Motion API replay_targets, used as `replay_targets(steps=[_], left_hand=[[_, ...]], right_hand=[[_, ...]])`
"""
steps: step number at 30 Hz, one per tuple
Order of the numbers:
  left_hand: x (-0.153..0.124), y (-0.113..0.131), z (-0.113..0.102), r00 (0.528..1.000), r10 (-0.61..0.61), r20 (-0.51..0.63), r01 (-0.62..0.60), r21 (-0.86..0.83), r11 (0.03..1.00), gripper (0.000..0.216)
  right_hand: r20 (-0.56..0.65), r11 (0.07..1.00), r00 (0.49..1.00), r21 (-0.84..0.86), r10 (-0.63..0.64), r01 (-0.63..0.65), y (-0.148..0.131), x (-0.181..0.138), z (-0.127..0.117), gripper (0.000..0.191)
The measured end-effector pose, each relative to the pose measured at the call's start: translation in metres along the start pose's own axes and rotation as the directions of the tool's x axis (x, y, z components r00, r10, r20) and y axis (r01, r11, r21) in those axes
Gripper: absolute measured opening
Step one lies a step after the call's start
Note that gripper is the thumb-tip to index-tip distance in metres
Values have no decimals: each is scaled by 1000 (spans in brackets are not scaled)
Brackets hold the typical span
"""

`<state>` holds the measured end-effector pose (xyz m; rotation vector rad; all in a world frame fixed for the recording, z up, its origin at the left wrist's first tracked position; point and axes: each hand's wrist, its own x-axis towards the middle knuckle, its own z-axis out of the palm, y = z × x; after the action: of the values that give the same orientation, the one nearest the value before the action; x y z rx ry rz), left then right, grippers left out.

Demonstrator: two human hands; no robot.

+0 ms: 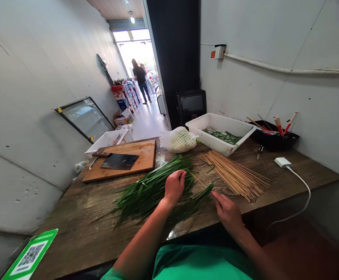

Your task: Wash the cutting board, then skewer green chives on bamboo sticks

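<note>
A thin bamboo skewer (197, 179) runs slantwise from the closed fingertips of my left hand (175, 186) to a small bunch of chives (202, 195). My right hand (228, 212) pinches the upper end of that bunch, where the skewer meets it. Whether the skewer passes through the leaves I cannot tell. The bunch's loose ends trail down to the left over the table. Beneath and beside my left hand lies a large heap of chives (149, 186). Many loose bamboo skewers (235, 175) are spread out to the right, beyond my right hand.
On the wooden table (79, 221), a cleaver (119, 161) rests on a cutting board (146, 155). Behind the heap are a foam-netted bundle (181, 140) and a white tub (230, 149) with chives. A black tray (271, 144) and white charger (282, 162) are at right. People (140, 77) stand far back.
</note>
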<state>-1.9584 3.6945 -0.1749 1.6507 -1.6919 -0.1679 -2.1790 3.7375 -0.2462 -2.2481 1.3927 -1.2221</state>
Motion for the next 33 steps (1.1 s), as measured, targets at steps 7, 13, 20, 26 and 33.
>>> replay_targets(steps=[7,13,20,26,33], left_hand=[[1,-1,3,999,39,-31,-40,-50,998,15],[0,-1,5,1000,18,-1,-18,-58,998,14],[0,-2,8,1000,27,-12,-28,-86,996,13],[-1,-1,7,999,53,-13,-53,-66,996,13],[-1,0,7,998,61,-16,-62,-34,998,13]], right_hand=[[-1,1000,1000,-8,3,-3,-1,0,1,35],[-5,999,1000,-19,-30,30,-2,1,-1,35],[6,999,999,-10,-37,37,-3,3,-4,35],[-3,999,999,-24,-38,38,-2,3,-2,36],[5,999,999,-15,-40,40,-2,3,-2,34]])
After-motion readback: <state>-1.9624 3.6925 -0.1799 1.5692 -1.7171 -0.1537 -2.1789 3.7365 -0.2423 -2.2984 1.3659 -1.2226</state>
